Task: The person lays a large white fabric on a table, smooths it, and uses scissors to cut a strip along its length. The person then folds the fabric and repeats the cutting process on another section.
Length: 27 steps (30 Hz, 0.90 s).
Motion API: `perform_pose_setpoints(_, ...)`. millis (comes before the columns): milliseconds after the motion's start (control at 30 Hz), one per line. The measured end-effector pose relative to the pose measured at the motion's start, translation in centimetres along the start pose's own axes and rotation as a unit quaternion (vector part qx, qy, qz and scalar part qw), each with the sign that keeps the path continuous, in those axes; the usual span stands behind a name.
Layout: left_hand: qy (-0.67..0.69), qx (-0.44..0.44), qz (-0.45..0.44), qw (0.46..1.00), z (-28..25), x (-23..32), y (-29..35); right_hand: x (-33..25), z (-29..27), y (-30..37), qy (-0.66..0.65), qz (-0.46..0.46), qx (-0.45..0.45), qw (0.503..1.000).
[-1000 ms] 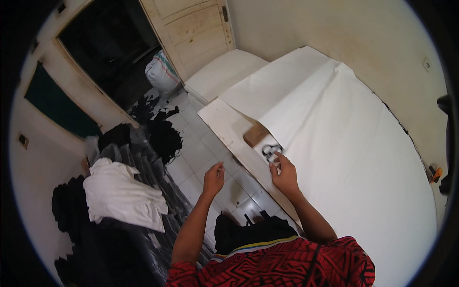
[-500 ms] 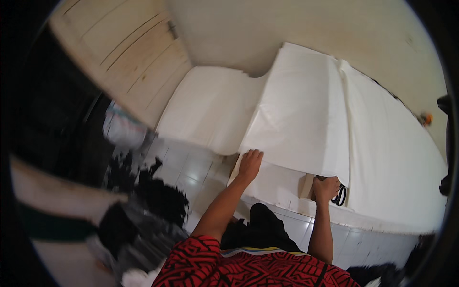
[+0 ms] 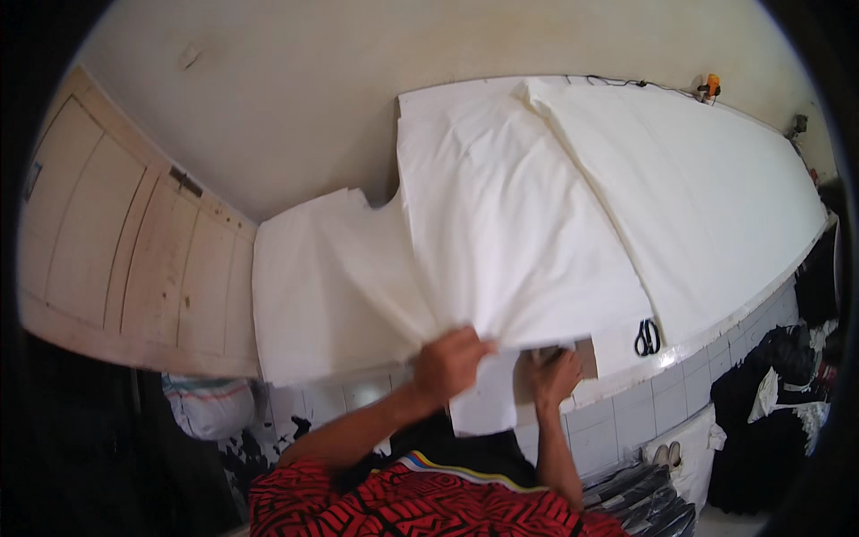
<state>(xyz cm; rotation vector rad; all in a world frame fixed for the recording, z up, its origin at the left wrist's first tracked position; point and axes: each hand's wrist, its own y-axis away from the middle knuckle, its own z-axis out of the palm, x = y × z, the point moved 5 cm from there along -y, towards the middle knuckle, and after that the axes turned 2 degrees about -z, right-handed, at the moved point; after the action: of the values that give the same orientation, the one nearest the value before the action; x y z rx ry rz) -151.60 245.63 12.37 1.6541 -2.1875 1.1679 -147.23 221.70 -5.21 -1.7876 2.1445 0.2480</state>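
A large white cloth [image 3: 501, 233] lies spread over a long tiled counter [image 3: 626, 403]. My left hand [image 3: 447, 362] grips the near edge of the cloth, bunching it up. My right hand [image 3: 553, 376] rests on the counter edge under the cloth, beside a brown board [image 3: 583, 356]; whether it holds anything is hidden. Black-handled scissors [image 3: 647, 336] lie on the cloth just right of my right hand.
A pale wooden door [image 3: 116, 268] stands at the left. A white sack [image 3: 208, 404] sits on the floor below it. Dark clothes [image 3: 769, 421] pile up at the right, by folded dark fabric [image 3: 640, 506]. An orange object [image 3: 711, 87] sits at the counter's far end.
The view swung left to face the counter. My left hand closed on the cloth's near edge and lifted it. My right hand left the scissors, which now lie on the cloth.
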Motion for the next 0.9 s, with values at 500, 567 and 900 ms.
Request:
perform_pose_setpoints(500, 0.111, 0.055, -0.181, 0.976, 7.7, -55.4, -28.9, -5.7, 3.2, 1.5, -0.357, 0.181, -0.321, 0.858)
perform_pose_setpoints(567, 0.043, 0.125, -0.182, 0.974, 6.7, -65.9, -36.2, -6.5, 1.8, 1.2, -0.489, 0.302, -0.239, 0.783)
perform_pose_setpoints(900, 0.025, -0.025, -0.273, 0.961, 0.4, -74.0, -50.5, -7.2, -3.7, -10.6, -0.738, 0.249, 0.205, 0.593)
